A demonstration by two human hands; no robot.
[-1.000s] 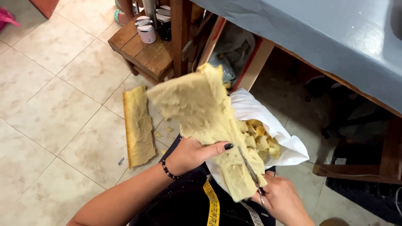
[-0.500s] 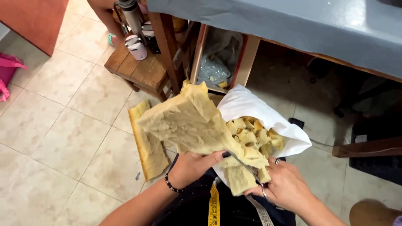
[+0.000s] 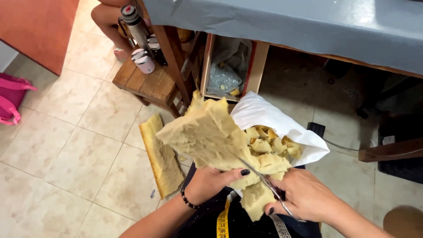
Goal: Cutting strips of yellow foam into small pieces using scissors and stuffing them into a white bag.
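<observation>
My left hand [image 3: 210, 184] grips a big slab of yellow foam [image 3: 200, 134] from below and holds it up over my lap. My right hand [image 3: 306, 197] holds a pair of scissors [image 3: 264, 180], its blades partly into the foam's lower edge. A small flap of foam [image 3: 255, 199] hangs down below the blades. Just behind, a white bag [image 3: 264, 115] lies open, holding several cut foam pieces [image 3: 273, 147]. A yellow tape measure [image 3: 223, 218] hangs on my dark clothing.
A long strip of foam [image 3: 161, 156] lies on the tiled floor at the left. A wooden stool [image 3: 147, 81] carries a flask and cups; someone's leg [image 3: 105, 20] is behind it. A grey-covered table [image 3: 308, 26] spans the top, a wooden box beneath it. A pink bag [image 3: 13, 99] sits far left.
The view has tilted up and left, so the stool and table show more. The foam slab has turned in my left hand, and the scissors have cut further into its lower edge.
</observation>
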